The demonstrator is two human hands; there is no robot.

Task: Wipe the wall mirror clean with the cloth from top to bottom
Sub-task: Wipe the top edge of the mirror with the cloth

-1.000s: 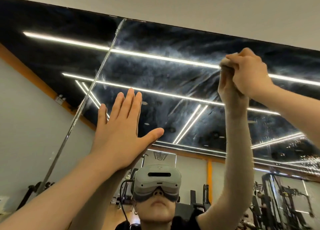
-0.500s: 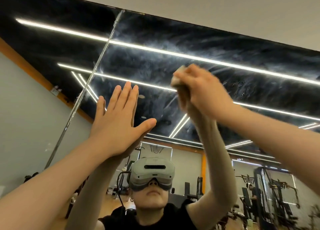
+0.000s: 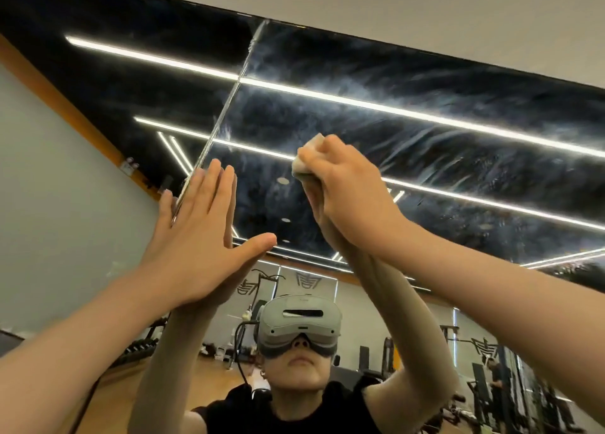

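Gym equipment and bright ceiling light strips show reflected in the wall mirror, whose dark upper glass is streaked with hazy smears. A vertical seam splits the mirror into two panels. Left hand lies flat against the glass across the seam, fingers straight and together, thumb spread, its grip wide and holding nothing. Right hand has its grip closed around a pale, bunched cloth, pressing it to the right panel, just beside the left hand's fingertips.
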